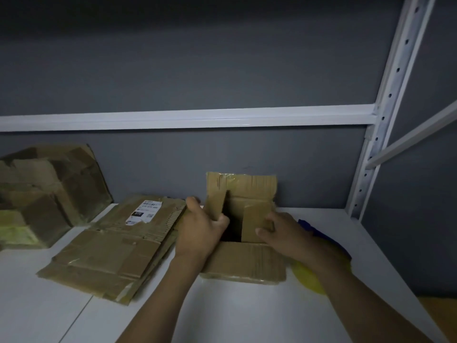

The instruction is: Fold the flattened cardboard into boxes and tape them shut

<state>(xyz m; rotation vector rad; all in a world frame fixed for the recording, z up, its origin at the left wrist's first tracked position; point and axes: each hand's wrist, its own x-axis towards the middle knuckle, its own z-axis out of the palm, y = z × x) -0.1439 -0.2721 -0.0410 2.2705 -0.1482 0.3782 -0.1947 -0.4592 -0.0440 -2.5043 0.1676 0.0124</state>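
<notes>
Hands gripping box (pixel 243 258) flaps, left hand (pixel 201 232), right hand (pixel 282 233), both closed.

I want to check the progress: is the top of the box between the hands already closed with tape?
No, the cardboard box is open at the top, its far flap standing up, while the left hand and right hand hold the side flaps.

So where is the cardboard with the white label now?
In the head view, the cardboard with the white label lies on top of the flat stack on the white shelf, just left of the left hand and the open box.
</notes>
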